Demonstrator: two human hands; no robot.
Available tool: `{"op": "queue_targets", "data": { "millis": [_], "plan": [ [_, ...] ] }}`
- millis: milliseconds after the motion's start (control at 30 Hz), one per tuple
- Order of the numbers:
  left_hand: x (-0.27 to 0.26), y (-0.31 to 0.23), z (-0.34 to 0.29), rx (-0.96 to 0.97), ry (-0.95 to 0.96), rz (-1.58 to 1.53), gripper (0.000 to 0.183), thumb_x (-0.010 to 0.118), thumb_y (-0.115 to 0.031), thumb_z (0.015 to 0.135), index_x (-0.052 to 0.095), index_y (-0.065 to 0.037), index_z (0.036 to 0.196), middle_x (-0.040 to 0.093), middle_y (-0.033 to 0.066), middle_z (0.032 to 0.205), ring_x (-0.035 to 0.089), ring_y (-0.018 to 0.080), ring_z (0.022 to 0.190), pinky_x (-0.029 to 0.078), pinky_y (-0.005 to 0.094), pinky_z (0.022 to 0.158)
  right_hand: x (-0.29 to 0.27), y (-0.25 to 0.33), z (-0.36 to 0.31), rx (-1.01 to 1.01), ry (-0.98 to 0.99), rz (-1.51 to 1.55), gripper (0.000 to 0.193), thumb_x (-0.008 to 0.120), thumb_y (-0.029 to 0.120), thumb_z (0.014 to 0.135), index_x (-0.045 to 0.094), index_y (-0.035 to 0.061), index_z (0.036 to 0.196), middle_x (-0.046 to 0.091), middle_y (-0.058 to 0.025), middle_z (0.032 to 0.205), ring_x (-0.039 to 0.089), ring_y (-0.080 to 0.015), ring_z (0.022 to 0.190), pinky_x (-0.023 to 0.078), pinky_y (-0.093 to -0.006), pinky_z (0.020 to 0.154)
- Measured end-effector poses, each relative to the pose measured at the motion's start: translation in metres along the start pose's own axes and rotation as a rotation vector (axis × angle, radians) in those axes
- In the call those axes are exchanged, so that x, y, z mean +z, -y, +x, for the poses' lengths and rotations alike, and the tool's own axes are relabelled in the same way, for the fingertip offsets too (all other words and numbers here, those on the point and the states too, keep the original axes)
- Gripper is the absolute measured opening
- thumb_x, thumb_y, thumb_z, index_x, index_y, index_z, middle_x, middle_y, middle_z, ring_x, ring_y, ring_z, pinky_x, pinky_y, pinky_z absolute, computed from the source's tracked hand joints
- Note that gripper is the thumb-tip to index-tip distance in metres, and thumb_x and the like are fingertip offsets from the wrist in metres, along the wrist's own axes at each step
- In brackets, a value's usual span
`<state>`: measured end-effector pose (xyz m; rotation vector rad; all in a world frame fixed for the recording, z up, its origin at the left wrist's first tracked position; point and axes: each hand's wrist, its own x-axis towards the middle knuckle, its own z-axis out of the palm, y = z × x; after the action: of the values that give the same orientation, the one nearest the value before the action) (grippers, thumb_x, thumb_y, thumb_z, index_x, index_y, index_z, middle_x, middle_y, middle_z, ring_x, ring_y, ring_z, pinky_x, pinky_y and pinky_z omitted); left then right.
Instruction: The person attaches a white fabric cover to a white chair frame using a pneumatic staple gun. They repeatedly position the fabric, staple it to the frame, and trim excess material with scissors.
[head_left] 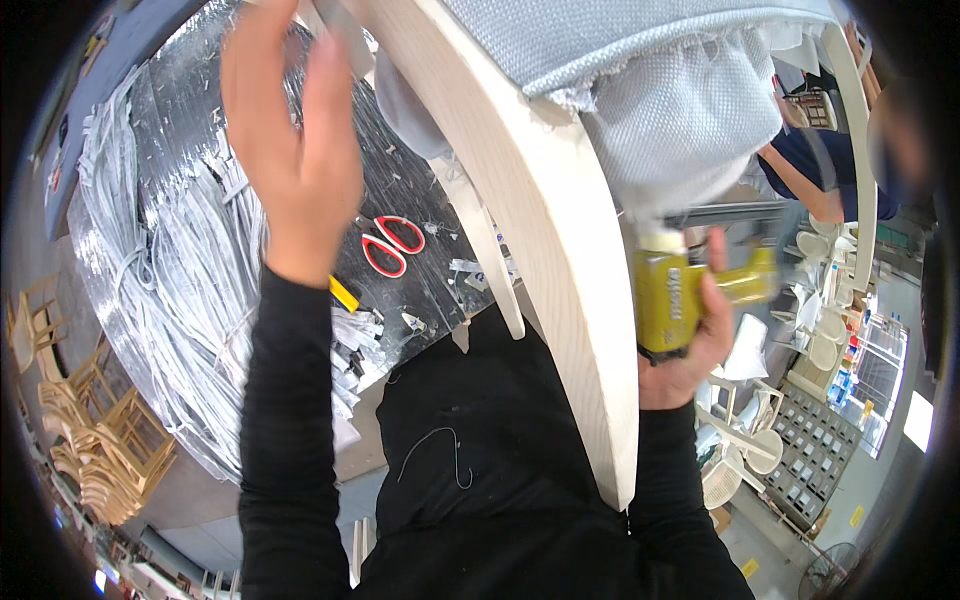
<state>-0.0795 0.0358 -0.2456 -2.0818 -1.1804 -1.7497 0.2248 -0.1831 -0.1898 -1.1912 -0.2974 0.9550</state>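
A pale wooden chair frame (560, 190) stands tilted before me, one curved leg pointing toward my body. Light grey woven fabric (690, 110) covers its seat, with a frayed raw edge hanging beside the wood. On the right, my right hand (690, 370) is wrapped around a yellow-green staple gun (668, 300), its tip just below the loose fabric; both are slightly blurred. My left hand (295, 160) is raised beside the frame at the upper left, fingers stretched and thumb apart, with nothing visible in it. Its fingertips reach the picture's top edge, partly cut off.
A plastic-wrapped table (400, 165) carries red-handled scissors (385, 250), bundled grey-white piping strips (190, 300), a yellow-handled tool (343, 294) and scraps. Stacked wooden chairs (110, 430) stand at left. A co-worker's arm (810, 185) shows at right, near more chair parts (745, 450).
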Motion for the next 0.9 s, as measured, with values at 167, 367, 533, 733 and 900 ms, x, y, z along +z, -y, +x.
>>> {"op": "queue_targets", "data": {
  "millis": [167, 367, 533, 733, 900],
  "plan": [
    [-0.044, -0.05, -0.204, -0.993, 0.71, -0.082, 0.041, 0.072, -0.025, 0.107, 0.073, 0.001, 0.138, 0.079, 0.0235, 0.124, 0.077, 0.041, 0.112, 0.06, 0.0479, 0.1, -0.085, -0.101, 0.067, 0.366, -0.086, 0.154, 0.045, 0.065, 0.022, 0.108, 0.064, 0.0045, 0.149, 0.076, -0.0145, 0.131, 0.076, -0.0308, 0.12, 0.061, -0.0435, 0.108],
    [-0.049, -0.1, -0.257, -0.869, 0.977, 0.179, 0.05, 0.075, -0.036, 0.105, 0.063, -0.005, 0.142, 0.073, 0.0212, 0.131, 0.071, 0.0431, 0.115, 0.06, 0.054, 0.097, -0.105, -0.225, 0.146, 0.269, 0.022, 0.2, 0.041, 0.062, 0.027, 0.111, 0.064, 0.0099, 0.148, 0.069, -0.0074, 0.146, 0.065, -0.0306, 0.136, 0.056, -0.0519, 0.115],
    [-0.045, -0.07, -0.258, -1.035, 1.037, 0.364, 0.044, 0.077, -0.042, 0.101, 0.061, -0.004, 0.117, 0.078, 0.0236, 0.113, 0.077, 0.0464, 0.1, 0.062, 0.0565, 0.087, -0.148, -0.312, 0.184, 0.008, 0.248, -0.532, 0.04, 0.065, 0.024, 0.11, 0.064, 0.0084, 0.147, 0.066, -0.0087, 0.151, 0.061, -0.0288, 0.139, 0.051, -0.0571, 0.114],
    [-0.051, -0.062, -0.249, -1.085, 1.175, 0.59, 0.052, 0.084, -0.046, 0.094, 0.065, -0.002, 0.114, 0.08, 0.0259, 0.107, 0.079, 0.0477, 0.099, 0.064, 0.0568, 0.087, -0.11, -0.288, 0.163, 0.2, 0.029, -0.711, 0.041, 0.075, 0.033, 0.107, 0.069, 0.0035, 0.135, 0.078, -0.0143, 0.117, 0.079, -0.0285, 0.099, 0.063, -0.0447, 0.085],
    [-0.078, -0.029, -0.282, -1.335, 1.052, 0.055, 0.041, 0.082, -0.041, 0.098, 0.069, -0.003, 0.105, 0.078, 0.0167, 0.093, 0.077, 0.0305, 0.083, 0.06, 0.0448, 0.073, -0.094, -0.231, 0.154, 0.516, 0.13, -0.802, 0.041, 0.077, 0.035, 0.109, 0.077, -0.0046, 0.119, 0.08, -0.0081, 0.093, 0.084, -0.0232, 0.089, 0.064, -0.0359, 0.072]
  ]
}}
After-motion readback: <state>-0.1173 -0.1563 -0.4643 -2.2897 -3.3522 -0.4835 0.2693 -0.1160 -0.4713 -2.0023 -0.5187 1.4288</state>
